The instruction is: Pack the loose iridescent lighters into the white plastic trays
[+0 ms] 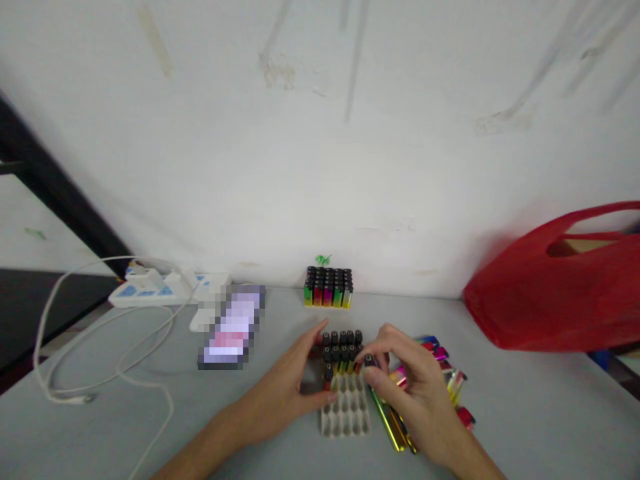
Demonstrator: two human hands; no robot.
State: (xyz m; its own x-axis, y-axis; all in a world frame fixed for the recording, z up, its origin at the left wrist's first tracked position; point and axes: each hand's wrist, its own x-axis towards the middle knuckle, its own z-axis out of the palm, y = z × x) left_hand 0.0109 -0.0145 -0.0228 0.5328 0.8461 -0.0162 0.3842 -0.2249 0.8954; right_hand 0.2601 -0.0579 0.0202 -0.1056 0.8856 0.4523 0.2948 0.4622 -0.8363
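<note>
The lighter (369, 361) in hand shows a small dark top, its body mostly hidden by fingers; it is just right of the pale tray (345, 425), near the middle of the tabletop (425, 310). The right hand (407, 373) clamps it between thumb and fingertips. The left hand (295, 383) spreads around the tray's left side, thumb and fingers apart, the thumb at the tray's edge and the fingers by its rear left corner. Upright lighters (343, 350) with black tops fill the tray's rear rows, and one more stands at the left of the next row; nearer the front edge, scooped sockets lie bare. Against the tabletop's rear edge, a full block of lighters (328, 288) shows green, red, pink and yellow bodies, with a strip of grey surface between it and the tray. Loose lighters (395, 427), shiny and metallic in gold, green and magenta, lie under and beyond the right hand, with open surface from there towards the right edge. A slack red bag (550, 293) with looped handles sits at the rear right corner. Towards the rear left corner are a flat phone (233, 330), its screen pixelated, a white power strip (150, 290) and a thin looping cable (43, 320). The wall (320, 167) behind is smooth, white and scuffed.
</note>
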